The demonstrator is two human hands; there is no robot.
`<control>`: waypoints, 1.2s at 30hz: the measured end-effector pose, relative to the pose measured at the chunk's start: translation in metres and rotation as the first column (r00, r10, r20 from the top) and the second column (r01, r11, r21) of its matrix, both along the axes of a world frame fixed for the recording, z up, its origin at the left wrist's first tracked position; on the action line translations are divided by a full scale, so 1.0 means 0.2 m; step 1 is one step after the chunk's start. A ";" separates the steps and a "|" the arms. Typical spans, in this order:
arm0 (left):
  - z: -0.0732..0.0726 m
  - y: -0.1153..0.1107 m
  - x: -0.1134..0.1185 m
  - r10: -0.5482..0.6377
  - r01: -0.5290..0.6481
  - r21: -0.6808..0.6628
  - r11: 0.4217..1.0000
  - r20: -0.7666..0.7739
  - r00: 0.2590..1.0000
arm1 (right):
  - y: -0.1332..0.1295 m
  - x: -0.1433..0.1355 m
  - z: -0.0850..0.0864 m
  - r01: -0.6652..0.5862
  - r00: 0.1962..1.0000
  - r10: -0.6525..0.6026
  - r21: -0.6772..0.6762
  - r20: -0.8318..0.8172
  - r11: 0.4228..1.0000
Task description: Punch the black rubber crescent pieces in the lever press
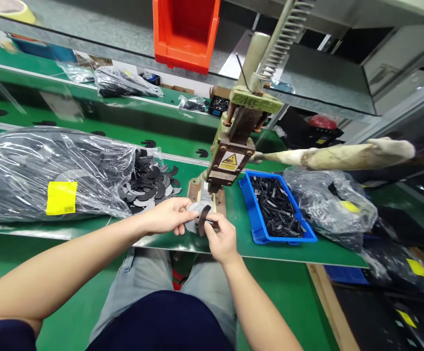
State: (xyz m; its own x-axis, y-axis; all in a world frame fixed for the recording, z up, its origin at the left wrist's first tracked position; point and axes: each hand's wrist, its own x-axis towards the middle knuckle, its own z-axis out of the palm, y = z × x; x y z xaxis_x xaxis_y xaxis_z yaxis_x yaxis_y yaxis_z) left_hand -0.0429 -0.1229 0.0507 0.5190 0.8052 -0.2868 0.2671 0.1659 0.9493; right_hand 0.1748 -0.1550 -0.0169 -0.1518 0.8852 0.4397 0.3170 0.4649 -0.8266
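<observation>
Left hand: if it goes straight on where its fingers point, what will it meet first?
Probably the dark curved piece in the right hand, though the picture leaves depth unclear.

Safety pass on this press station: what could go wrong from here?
The left hand and right hand are close to the press; if its lever dropped, fingers might get pinched. The blue tray sits near the front edge of the bench; an arm could knock it. Loose curved pieces by the bag may scatter.
</observation>
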 end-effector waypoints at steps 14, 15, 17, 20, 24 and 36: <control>-0.06 -0.06 0.10 0.151 -0.109 0.367 0.924 -0.087 0.985 | -0.05 0.04 0.06 -0.058 0.991 0.043 0.118 0.126 0.991; -0.08 -0.06 0.11 0.143 -0.119 0.330 0.936 -0.051 0.988 | -0.06 0.05 0.06 -0.049 0.993 0.037 0.109 0.113 0.993; -0.10 -0.06 0.12 0.167 -0.174 0.279 0.944 0.050 0.985 | -0.07 0.07 0.08 -0.025 0.997 0.018 0.084 0.078 0.996; -0.13 -0.07 0.15 0.195 -0.232 0.127 0.965 0.249 0.949 | -0.09 0.11 0.12 -0.013 0.999 0.012 0.022 0.033 1.000; -0.18 -0.10 0.21 0.069 -0.034 -0.101 0.994 0.365 0.929 | -0.12 0.17 0.17 -0.032 0.999 0.030 -0.128 -0.011 0.991; -0.53 -0.18 0.15 0.009 -0.006 0.335 0.942 -0.008 1.000 | 0.14 0.46 0.30 0.164 0.978 -0.119 -0.279 0.169 0.946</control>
State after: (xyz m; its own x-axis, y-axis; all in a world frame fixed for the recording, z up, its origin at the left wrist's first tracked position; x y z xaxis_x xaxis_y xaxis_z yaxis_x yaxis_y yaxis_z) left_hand -0.0138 -0.1584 -0.0556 0.5114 0.8593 -0.0048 0.2765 -0.1593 0.9477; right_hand 0.2670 -0.1279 0.0439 -0.0593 0.9880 0.1429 0.4911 0.1535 -0.8575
